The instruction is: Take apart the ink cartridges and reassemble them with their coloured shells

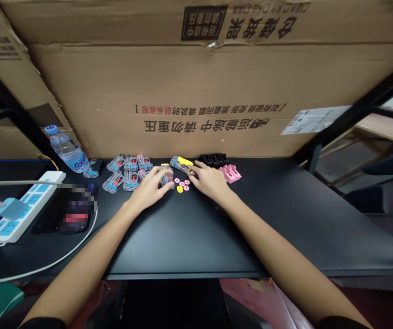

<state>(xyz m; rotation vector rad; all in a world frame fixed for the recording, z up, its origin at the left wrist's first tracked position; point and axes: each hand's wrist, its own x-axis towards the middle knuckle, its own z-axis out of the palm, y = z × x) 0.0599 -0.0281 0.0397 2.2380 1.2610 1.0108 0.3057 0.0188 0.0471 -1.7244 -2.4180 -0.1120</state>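
Note:
My left hand (151, 187) is curled around a clear plastic piece (167, 177) with red and blue parts and a yellow top. Beside it my right hand (210, 179) has its fingers over the near end of a clear and yellow piece (180, 163); whether it grips that piece is unclear. Between the hands lie several pink rings (186, 188) and a yellow ring (180, 189). Several similar clear pieces (130, 179) lie left of my left hand. Black clips (213, 159) and pink clips (231, 173) sit behind and right of my right hand.
A cardboard wall (189, 82) stands along the table's (183, 246) back edge. At the left are a water bottle (69, 150), a white power strip (28, 208), a dark phone-like object (76, 212) and a white cable (80, 249). Black metal posts flank the table.

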